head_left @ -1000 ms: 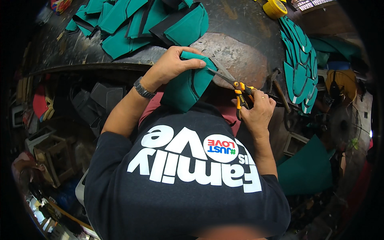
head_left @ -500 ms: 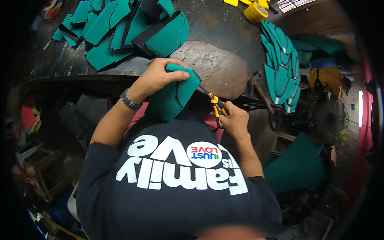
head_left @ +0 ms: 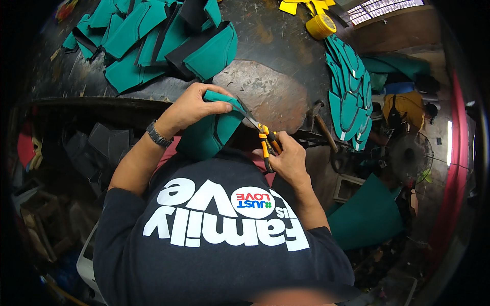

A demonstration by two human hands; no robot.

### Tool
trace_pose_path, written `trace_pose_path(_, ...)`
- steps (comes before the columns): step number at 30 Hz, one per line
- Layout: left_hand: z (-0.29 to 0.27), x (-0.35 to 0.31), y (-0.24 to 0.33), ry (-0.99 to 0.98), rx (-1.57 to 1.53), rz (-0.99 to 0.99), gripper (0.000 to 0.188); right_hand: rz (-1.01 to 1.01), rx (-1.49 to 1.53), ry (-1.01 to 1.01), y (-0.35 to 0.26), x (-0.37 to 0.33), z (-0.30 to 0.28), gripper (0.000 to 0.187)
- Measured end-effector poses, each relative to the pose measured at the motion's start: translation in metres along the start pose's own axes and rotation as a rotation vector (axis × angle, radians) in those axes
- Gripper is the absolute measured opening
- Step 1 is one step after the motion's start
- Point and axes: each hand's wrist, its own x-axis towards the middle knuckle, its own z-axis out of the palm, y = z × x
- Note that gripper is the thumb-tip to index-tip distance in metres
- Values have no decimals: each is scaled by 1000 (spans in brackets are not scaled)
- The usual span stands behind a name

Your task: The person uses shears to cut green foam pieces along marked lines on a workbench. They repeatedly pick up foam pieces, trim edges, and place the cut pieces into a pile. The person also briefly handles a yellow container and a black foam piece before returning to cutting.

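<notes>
My left hand [head_left: 196, 107] pinches the top edge of a green fabric piece [head_left: 204, 133], thumb on the front and fingers behind. The piece hangs in front of my shirt, below the table edge, with a dark seam line along its right part. In my right hand [head_left: 291, 159] are scissors [head_left: 264, 140] with yellow-and-black handles. Their handles are spread and the blades are apart, pointing up and left at the piece's upper right corner. Whether the blades touch the fabric there I cannot tell.
A heap of green and black pieces [head_left: 148, 35] lies on the dark table [head_left: 270, 30]. Beyond my hands sits a flat stone slab [head_left: 260, 89]. To the right are a hammer [head_left: 322, 125], overlapping green pieces [head_left: 349, 102] and a yellow tub [head_left: 320, 26].
The scissors have opened, and their blades have moved up and left to the corner of the fabric piece. My left hand still grips the piece at its top edge.
</notes>
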Motion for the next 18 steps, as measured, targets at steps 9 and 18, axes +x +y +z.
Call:
trace_pose_path(9, 0, -4, -2, 18, 57, -15, 27, -89, -103, 114, -5, 2, -1, 43)
trace_pose_path(18, -1, -6, 3, -30, -29, -54, 31, 223, 438, -245, 9, -4, 1, 38)
